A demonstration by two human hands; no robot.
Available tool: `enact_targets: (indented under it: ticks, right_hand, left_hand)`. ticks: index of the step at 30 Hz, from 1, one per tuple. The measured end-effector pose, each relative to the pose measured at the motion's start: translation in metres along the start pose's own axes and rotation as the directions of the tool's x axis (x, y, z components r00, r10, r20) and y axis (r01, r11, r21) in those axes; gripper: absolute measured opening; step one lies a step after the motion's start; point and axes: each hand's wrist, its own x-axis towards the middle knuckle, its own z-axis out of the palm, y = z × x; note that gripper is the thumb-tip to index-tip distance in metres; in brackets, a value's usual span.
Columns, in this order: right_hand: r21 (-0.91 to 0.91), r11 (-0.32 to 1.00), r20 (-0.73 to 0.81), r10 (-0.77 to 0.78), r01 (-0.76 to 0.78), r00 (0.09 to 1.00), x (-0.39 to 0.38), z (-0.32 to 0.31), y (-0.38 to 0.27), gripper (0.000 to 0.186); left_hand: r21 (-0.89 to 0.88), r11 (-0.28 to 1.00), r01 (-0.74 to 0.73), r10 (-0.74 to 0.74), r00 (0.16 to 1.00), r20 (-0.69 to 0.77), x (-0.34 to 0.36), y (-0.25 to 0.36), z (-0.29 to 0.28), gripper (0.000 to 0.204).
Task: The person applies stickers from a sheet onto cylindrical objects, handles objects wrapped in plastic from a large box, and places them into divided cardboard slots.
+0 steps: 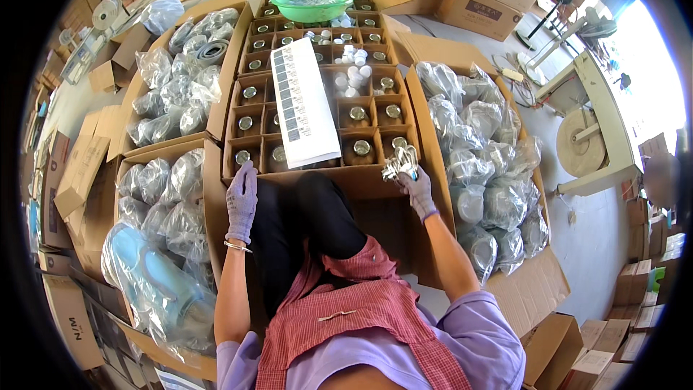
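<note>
In the gloved right hand (417,189), a jumbled bunch of shiny, silvery, wire-like metal pieces (399,164) is gripped; just beyond the left hand (242,201), held flat with fingers extended, a silver-topped bottle (242,157) is seen.

Silvery metal pieces (399,164), shiny, bunched together, held in right hand (418,192)

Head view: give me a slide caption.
Gloved right hand holding shiny pieces, left hand at the near edge of a divided box of bottles.
</note>
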Motion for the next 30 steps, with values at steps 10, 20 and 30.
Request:
enact_targets:
  ticks: [10,20,30]
  right_hand:
    - [0.412,0.91,0.024,0.045,-0.051,0.999,-0.12,0.011,-0.042,0.019]
    - [-0.405,0.881,0.364,-0.089,0.244,0.927,-0.149,0.144,-0.14,0.033]
    - [0.125,0.987,0.663,-0.157,0.099,0.732,-0.15,0.177,-0.194,0.056]
  left_hand:
    - [-0.213,0.919,-0.33,0.373,0.905,0.204,-0.041,0.1,0.032,0.061]
    - [-0.802,0.464,0.376,-0.052,0.915,0.4,-0.035,0.116,0.065,0.048]
    - [-0.966,0.259,-0.016,-0.171,0.983,-0.062,0.009,0.119,-0.061,0.035]
